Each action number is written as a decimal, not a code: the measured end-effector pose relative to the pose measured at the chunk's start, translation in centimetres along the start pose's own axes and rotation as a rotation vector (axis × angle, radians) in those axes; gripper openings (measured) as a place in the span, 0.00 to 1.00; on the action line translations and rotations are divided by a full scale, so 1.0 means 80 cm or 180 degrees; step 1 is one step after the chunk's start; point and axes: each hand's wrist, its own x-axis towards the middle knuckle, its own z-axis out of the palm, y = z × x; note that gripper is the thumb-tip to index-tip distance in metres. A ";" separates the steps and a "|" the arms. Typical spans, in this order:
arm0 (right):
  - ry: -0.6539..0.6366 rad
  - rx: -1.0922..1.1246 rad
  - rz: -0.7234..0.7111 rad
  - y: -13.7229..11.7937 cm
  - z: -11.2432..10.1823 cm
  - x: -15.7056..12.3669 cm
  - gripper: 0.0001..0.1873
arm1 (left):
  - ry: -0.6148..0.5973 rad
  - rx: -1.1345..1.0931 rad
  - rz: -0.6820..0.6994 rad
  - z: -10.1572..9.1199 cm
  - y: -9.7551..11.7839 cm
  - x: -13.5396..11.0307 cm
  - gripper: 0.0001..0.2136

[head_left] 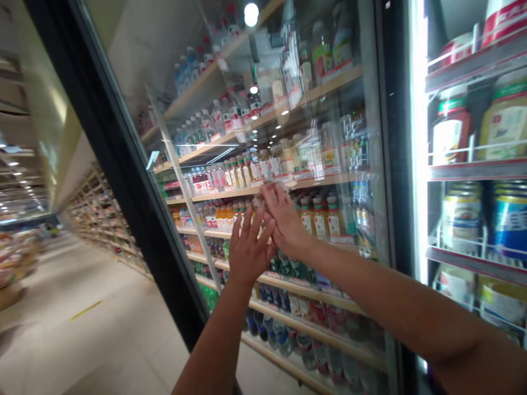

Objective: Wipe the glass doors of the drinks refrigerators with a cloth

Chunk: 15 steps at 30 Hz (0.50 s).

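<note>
Resting my right hand (286, 222) over what seems a cloth (258, 202) against the glass door (263, 131), its grip unclear, left hand (250, 249) spread wide beside it, I judge work underway, the remainder untellable

A strip light (419, 137) glares beside the reflection-speckled glass door (263, 140); picture edges blur.

Pale-edged shelves (226, 194): bottles (242, 173) in rows. Cooler racks (473, 172), right: red bottle (450, 134), cans (510, 225).
</note>
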 end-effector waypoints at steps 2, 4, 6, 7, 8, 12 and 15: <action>-0.0057 0.0291 0.0138 -0.003 -0.009 0.004 0.35 | -0.0264 -0.0066 0.0027 -0.002 -0.002 0.003 0.27; 0.0052 0.0140 0.0105 0.010 -0.028 0.003 0.35 | -0.0440 0.0042 -0.0096 -0.004 0.000 0.006 0.26; 0.0338 -0.0504 0.0216 0.038 -0.050 -0.004 0.33 | -0.0416 0.0133 -0.0159 -0.006 0.005 0.008 0.24; 0.0439 -0.0903 0.0329 0.056 -0.059 -0.009 0.32 | -0.0311 0.0128 -0.0163 -0.007 0.008 0.008 0.22; 0.0508 -0.1246 0.0404 0.073 -0.066 -0.015 0.32 | -0.0191 0.0086 -0.0160 -0.008 0.010 0.009 0.21; 0.0531 -0.1914 0.0213 0.116 -0.074 -0.032 0.33 | 0.0071 -0.0132 -0.0342 -0.023 0.012 0.013 0.15; 0.0589 -0.1953 0.0153 0.119 -0.072 -0.035 0.33 | 0.0063 -0.0080 -0.0649 -0.036 0.022 0.016 0.10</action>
